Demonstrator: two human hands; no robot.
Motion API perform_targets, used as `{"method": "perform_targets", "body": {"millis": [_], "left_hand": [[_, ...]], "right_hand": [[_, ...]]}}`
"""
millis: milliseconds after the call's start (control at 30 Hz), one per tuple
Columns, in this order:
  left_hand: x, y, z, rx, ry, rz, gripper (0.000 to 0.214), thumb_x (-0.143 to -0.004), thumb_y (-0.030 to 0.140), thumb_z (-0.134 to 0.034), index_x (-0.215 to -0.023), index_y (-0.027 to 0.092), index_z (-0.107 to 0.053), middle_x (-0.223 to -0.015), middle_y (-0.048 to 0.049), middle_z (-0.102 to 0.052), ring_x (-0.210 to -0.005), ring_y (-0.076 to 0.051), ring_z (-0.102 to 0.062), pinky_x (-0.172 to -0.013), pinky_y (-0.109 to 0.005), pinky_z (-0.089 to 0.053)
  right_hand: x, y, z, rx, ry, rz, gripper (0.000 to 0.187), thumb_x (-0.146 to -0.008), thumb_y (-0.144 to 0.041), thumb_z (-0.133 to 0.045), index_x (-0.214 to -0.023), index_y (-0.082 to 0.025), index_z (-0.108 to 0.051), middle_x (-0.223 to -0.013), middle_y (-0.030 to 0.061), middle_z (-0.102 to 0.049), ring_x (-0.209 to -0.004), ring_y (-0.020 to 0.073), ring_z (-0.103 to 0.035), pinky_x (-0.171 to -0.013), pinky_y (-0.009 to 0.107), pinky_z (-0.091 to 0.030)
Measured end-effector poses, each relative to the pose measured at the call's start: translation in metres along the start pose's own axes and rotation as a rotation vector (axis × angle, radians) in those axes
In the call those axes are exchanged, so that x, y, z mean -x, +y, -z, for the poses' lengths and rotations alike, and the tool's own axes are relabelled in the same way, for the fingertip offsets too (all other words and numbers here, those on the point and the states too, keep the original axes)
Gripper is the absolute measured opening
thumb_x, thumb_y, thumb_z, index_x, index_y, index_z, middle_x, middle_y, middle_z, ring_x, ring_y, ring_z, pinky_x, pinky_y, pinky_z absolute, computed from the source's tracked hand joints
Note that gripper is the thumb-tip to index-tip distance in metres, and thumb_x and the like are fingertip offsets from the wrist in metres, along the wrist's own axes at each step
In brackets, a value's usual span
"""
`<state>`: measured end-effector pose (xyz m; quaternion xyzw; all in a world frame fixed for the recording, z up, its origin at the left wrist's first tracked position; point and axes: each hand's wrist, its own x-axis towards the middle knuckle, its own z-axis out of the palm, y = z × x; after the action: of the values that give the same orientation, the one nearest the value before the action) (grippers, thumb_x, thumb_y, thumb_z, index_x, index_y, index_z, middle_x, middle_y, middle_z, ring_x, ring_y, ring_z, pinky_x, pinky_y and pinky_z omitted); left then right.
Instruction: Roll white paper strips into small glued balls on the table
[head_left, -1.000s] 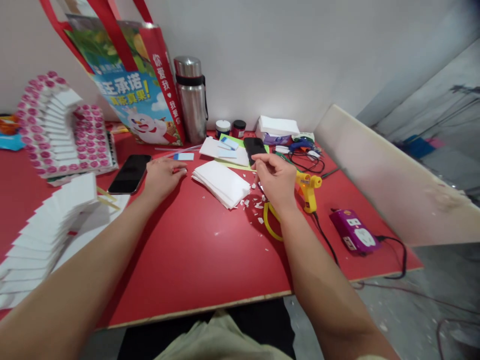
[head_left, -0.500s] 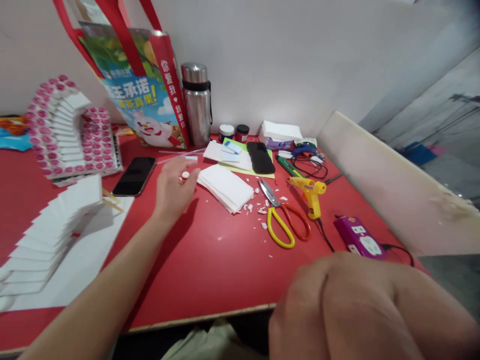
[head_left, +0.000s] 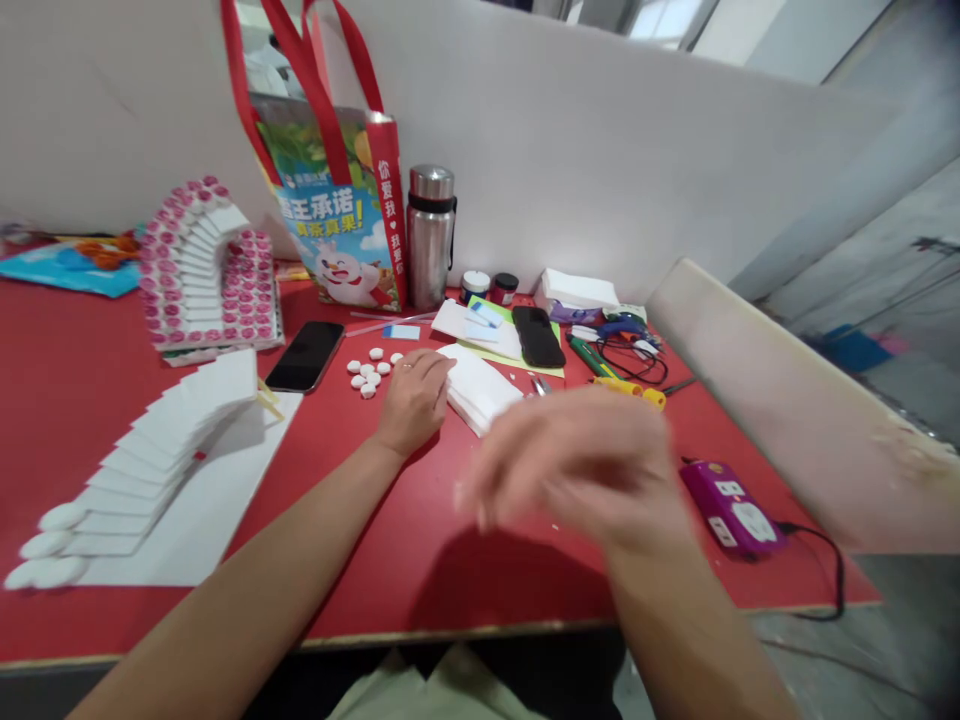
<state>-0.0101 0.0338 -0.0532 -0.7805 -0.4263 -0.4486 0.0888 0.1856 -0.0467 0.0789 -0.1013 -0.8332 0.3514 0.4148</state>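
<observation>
The left hand (head_left: 414, 400) is between small white rounds (head_left: 366, 372) and white papers (head_left: 484, 385), midway from the desk's (head_left: 420, 525) front edge to its back edge, fingers bent. The right hand (head_left: 574, 465) is blurry, nearer the front edge; I can't tell if either one pinches anything.

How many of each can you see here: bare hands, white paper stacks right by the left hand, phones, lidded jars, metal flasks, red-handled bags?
Hands: 2 (left hand, right hand)
White paper stack by the left hand: 1
Phones: 2
Lidded jars: 2
Metal flask: 1
Red-handled bag: 1
Total: 9
</observation>
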Motion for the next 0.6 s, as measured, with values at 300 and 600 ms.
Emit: {"method": "perform_targets", "body": {"millis": [300,600], "left_hand": [[0.000,-0.003,-0.003,0.029,0.027,0.143,0.045,-0.086,0.003,-0.043,-0.125,0.010,-0.063,-0.116,-0.0194,-0.069,-0.109,-0.031,-0.061,-0.096,-0.050,-0.049],[0.000,-0.002,-0.003,0.018,0.016,0.150,0.046,-0.086,0.003,-0.042,-0.127,0.012,-0.061,-0.114,-0.0163,-0.068,-0.107,-0.028,-0.062,-0.096,-0.045,-0.050]], "right_hand": [[0.022,0.122,0.014,0.818,0.192,-0.314,0.022,-0.090,-0.019,-0.053,-0.095,-0.017,-0.075,-0.087,0.0065,-0.077,-0.069,0.0163,-0.066,-0.071,0.028,-0.049],[0.010,0.114,0.009,0.970,-0.156,-0.692,0.036,-0.089,-0.044,-0.069,-0.112,-0.017,-0.068,-0.119,0.0118,-0.068,-0.098,0.0254,-0.067,-0.078,0.033,-0.046]]}}
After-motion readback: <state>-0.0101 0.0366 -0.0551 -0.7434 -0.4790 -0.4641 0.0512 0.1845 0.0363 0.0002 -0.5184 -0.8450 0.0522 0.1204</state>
